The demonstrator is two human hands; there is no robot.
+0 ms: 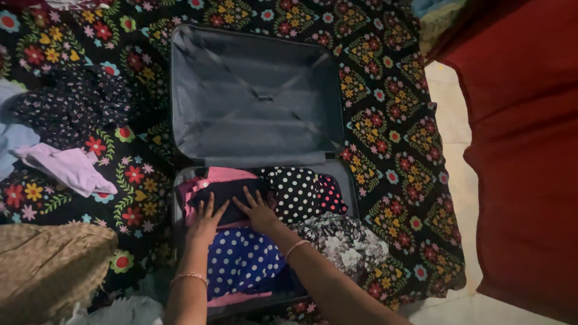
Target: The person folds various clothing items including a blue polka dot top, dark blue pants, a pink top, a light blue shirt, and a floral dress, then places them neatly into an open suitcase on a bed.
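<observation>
Two bare forearms come into view from the near edge, with no sleeves showing on either. The left hand [206, 221] has a thin beaded bracelet [189, 276] at the wrist, pale and slightly glinting, lying as a narrow band across the arm. The right hand [260, 212] has a similar slim bangle [295, 247] at its wrist, light in colour and set at a slant. No rings can be made out on the fingers [212, 203] in this dim light. The nails look short and unpainted, though the picture is too soft to be sure.
</observation>
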